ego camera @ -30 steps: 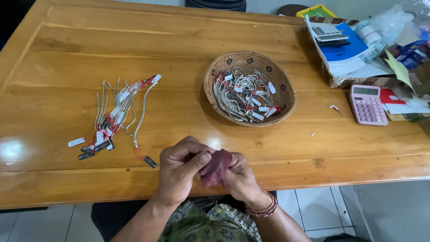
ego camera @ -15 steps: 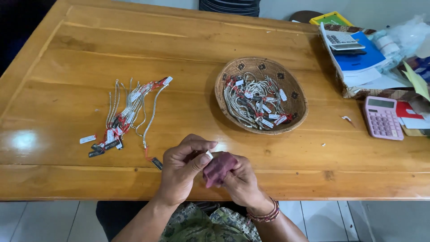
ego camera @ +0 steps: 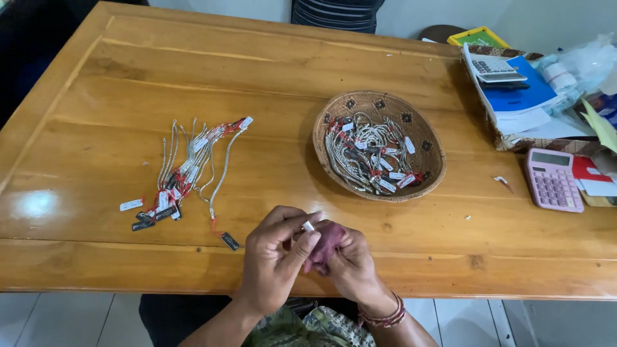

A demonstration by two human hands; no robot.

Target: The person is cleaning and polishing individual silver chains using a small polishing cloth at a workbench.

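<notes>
Both hands, left hand and right hand, meet fingertip to fingertip, clamped on a maroon cloth.

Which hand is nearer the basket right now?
Right. The right hand sits just below the basket, near its front rim; the left hand is further to the left, nearer the chains on the table.

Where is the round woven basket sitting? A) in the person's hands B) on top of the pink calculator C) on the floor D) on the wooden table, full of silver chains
D: the basket rests on the wooden table with tagged silver chains piled inside it.
</notes>
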